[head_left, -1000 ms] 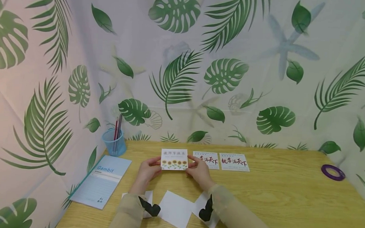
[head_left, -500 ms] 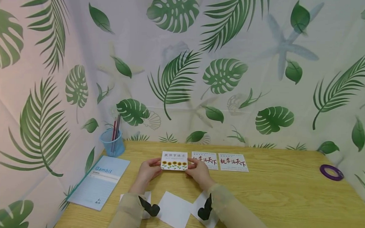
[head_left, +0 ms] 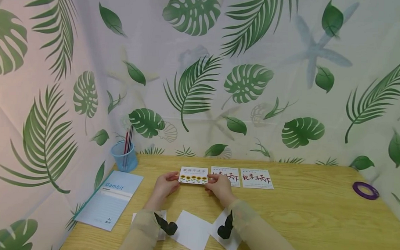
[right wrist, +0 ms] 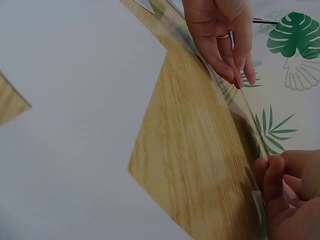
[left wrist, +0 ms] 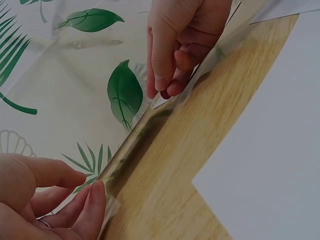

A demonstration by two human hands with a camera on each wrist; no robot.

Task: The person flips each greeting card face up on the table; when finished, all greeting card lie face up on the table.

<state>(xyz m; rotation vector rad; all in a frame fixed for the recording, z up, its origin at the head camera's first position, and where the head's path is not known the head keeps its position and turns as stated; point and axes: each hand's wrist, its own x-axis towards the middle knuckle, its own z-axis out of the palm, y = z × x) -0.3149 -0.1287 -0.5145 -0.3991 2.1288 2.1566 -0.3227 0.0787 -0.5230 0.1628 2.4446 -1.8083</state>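
Observation:
A greeting card (head_left: pixel 193 176) with sunflowers and Chinese characters is held by its two short sides in the head view. The left hand (head_left: pixel 164 185) pinches its left edge between thumb and fingers. At the opposite edge, the right hand (head_left: pixel 220 188) pinches it the same way. Both wrist views show the card nearly edge-on as a thin strip, with the left hand (left wrist: pixel 50 197) and the right hand (right wrist: pixel 295 187) at its ends. Two cards with red characters, a left one (head_left: pixel 233 180) partly behind the right hand and a right one (head_left: pixel 257 178), lie beside it.
White paper squares, including a middle one (head_left: pixel 192 231), lie near the forearms. To the left are a blue notebook (head_left: pixel 111 201) and a blue pen cup (head_left: pixel 124 158) holding pencils. A purple tape roll (head_left: pixel 365 190) lies far right. Leaf-print cloth (head_left: pixel 201 84) hangs behind the table.
The held card looks shorter from top to bottom, its upper edge tipped back. Both hands have shifted slightly to the right with it, keeping their grip.

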